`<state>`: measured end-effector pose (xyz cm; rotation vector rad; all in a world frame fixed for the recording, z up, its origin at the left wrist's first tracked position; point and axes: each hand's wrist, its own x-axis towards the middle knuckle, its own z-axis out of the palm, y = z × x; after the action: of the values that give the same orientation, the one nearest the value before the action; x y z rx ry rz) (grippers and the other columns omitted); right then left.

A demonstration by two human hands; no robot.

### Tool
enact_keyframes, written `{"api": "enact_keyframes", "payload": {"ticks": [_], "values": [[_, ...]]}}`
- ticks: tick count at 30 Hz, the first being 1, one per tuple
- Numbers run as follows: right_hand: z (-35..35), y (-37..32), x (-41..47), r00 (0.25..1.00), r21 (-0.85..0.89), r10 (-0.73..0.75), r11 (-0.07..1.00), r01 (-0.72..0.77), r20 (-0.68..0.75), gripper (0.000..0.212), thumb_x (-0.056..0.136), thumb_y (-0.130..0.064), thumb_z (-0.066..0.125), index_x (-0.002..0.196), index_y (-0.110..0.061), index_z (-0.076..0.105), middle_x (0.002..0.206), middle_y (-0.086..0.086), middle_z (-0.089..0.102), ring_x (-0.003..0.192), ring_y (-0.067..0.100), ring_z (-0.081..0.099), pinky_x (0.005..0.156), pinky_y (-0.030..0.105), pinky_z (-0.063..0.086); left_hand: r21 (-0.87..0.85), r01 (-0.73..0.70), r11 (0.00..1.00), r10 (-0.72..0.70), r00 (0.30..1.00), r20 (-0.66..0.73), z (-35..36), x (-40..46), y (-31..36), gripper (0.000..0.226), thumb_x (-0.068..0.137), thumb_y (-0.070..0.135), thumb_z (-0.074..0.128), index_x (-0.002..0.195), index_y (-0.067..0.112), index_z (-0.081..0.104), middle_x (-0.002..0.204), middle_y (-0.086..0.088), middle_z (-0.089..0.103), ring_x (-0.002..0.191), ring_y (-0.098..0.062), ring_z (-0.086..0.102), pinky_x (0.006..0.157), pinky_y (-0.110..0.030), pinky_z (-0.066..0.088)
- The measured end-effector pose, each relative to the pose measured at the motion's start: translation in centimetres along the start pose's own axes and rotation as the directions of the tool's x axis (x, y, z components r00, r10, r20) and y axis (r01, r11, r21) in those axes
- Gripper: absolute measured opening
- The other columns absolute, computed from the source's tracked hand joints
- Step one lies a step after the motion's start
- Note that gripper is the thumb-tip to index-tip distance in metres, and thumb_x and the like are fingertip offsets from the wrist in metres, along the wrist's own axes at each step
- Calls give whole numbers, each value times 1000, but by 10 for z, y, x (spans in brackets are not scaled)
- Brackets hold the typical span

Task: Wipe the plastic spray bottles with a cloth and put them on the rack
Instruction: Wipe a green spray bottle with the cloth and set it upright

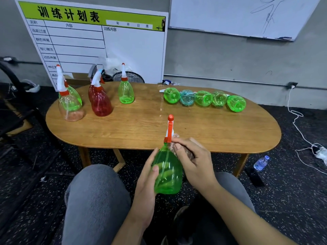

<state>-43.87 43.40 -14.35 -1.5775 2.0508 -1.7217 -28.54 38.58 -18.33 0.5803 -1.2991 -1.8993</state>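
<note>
A green spray bottle (168,172) with an orange and white nozzle is held above my lap, in front of the table's near edge. My left hand (147,175) grips its body from the left, thumb on the front. My right hand (192,160) holds a small pale cloth (184,152) against the bottle's right shoulder; the cloth is mostly hidden by my fingers. Several bottles lie on their sides in a row (203,99) at the table's back right. Upright bottles stand at the back left: green and clear (70,103), red (101,103), green (126,93).
The oval wooden table (141,124) stands before my knees. A chart board (99,43) leans on the wall behind it. A water bottle (261,162) and a white cable (300,131) lie on the dark floor to the right. A black frame (16,96) stands at left.
</note>
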Motion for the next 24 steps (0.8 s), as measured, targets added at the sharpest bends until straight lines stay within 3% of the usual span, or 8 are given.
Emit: {"api": "enact_keyframes", "payload": {"ticks": [4, 8, 11, 14, 17, 19, 22, 24], "values": [[14, 0, -6, 997, -71, -29, 997, 34, 73, 28, 103, -37, 58, 122, -29, 76, 83, -17, 58, 69, 5, 56, 58, 15, 39, 58, -13, 998, 15, 999, -37, -5, 2, -5, 44, 109, 40, 46, 152, 41, 51, 144, 10, 67, 131, -14, 66, 99, -36, 59], [18, -2, -23, 981, -129, -172, 975, 183, 94, 25, 103, -31, 59, 118, -25, 78, 83, -26, 45, 66, -2, 48, 59, 9, 34, 59, 23, 998, -19, 997, -81, -8, 3, -10, 43, 115, 21, 35, 148, 38, 55, 141, 7, 69, 129, -14, 67, 100, -34, 58], [16, 1, -42, 928, -174, -320, 919, 353, 191, 23, 103, -25, 64, 120, -22, 78, 83, -14, 46, 65, -1, 41, 55, 15, 37, 86, 57, 995, -49, 994, -93, -9, 4, -12, 43, 116, 24, 32, 149, 40, 54, 137, 4, 72, 128, -18, 68, 106, -44, 53], [10, 1, -53, 854, -197, -434, 846, 496, 287, 21, 102, -25, 66, 117, -19, 80, 86, -9, 48, 70, 3, 42, 69, 11, 31, 66, 50, 997, -44, 995, -94, -8, 3, -9, 44, 115, 23, 29, 151, 35, 53, 133, -2, 74, 124, -23, 70, 104, -42, 53], [1, -1, -50, 801, -189, -502, 796, 575, 326, 21, 102, -24, 67, 116, -18, 80, 86, -8, 52, 70, 6, 47, 70, 12, 31, 53, 51, 997, -46, 995, -93, -5, 3, -5, 44, 116, 22, 27, 151, 33, 52, 131, -3, 75, 121, -25, 72, 102, -42, 54], [-2, -2, -42, 856, -153, -456, 854, 498, 242, 21, 102, -21, 65, 117, -18, 79, 84, -11, 51, 66, 2, 45, 65, 10, 33, 62, 54, 997, -48, 994, -96, -3, 3, -5, 45, 116, 24, 27, 151, 34, 52, 132, -1, 74, 123, -23, 71, 103, -46, 54], [-2, -2, -19, 967, -88, -253, 963, 254, 31, 27, 102, -26, 60, 120, -18, 78, 80, -17, 47, 63, -2, 43, 55, 10, 31, 55, 50, 997, -44, 993, -114, -3, 5, -3, 44, 115, 24, 30, 148, 38, 56, 133, 3, 73, 122, -21, 71, 100, -48, 56], [1, -1, -3, 991, -65, -131, 989, 131, 6, 30, 103, -33, 58, 122, -20, 78, 79, -14, 52, 63, 1, 47, 53, 15, 34, 67, 47, 997, -40, 993, -107, -3, 5, -4, 40, 116, 27, 33, 146, 40, 56, 131, 6, 74, 119, -19, 73, 94, -43, 59]]}}
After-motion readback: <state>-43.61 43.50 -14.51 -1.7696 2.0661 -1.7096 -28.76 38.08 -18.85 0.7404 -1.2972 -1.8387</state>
